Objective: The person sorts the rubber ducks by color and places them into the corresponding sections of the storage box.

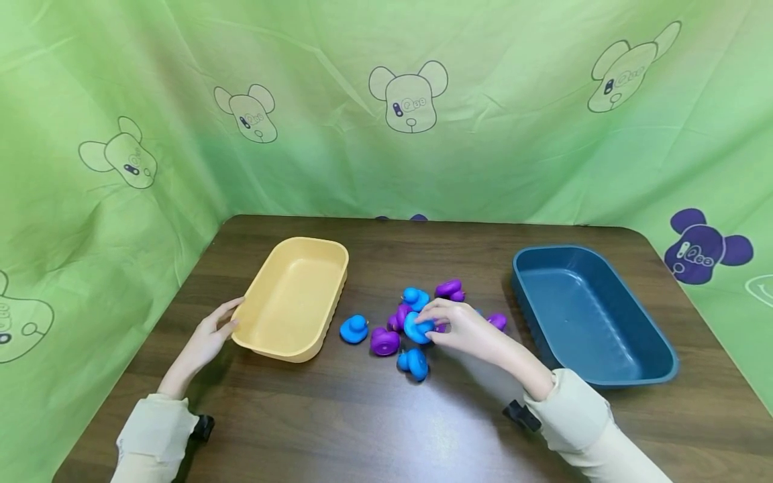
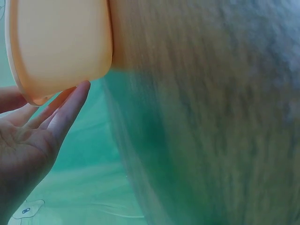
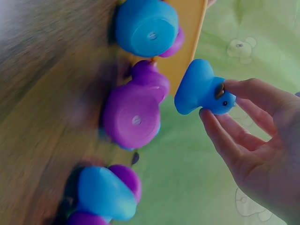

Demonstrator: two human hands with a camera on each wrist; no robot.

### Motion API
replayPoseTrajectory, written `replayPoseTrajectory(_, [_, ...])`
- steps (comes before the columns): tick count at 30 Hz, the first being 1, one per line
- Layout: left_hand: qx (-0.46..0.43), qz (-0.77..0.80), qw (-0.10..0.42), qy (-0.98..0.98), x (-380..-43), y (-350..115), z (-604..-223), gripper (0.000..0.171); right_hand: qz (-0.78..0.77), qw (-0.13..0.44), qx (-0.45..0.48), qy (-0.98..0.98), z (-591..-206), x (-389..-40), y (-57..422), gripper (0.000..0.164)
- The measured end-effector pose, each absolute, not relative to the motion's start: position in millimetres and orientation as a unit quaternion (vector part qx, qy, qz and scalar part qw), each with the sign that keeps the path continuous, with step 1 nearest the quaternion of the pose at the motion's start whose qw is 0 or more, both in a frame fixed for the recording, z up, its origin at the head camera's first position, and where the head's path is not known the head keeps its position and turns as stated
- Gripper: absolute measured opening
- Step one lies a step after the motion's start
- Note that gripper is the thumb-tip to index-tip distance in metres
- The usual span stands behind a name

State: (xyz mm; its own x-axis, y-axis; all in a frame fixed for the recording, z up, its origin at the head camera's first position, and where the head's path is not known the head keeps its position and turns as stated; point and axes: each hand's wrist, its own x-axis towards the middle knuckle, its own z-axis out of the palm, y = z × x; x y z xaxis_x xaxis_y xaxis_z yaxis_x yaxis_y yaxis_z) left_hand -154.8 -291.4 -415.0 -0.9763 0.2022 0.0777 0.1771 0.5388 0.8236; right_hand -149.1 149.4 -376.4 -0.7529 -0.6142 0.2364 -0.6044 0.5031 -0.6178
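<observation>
With our right hand (image 1: pixel 464 327) pinching a blue toy duck (image 1: pixel 415 329) by its head over the central duck cluster (image 1: pixel 384 342), we judge it light, soft and smooth, best gripped there, while our left hand (image 1: pixel 207 335) touches the left yellow tray (image 1: pixel 291 302) with fairly straight fingers.

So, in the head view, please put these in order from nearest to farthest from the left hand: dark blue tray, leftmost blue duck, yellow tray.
1. Yellow tray: the left hand touches its left side.
2. Leftmost blue duck: just right of the yellow tray.
3. Dark blue tray: far right.
</observation>
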Motion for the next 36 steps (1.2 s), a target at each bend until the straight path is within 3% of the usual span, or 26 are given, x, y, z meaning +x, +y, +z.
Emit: replayPoseTrajectory(36, [0.102,0.479,0.015,0.872,-153,-291,-413,0.04,-0.447,0.053,-0.335,0.828,-370,-160,56,0.022])
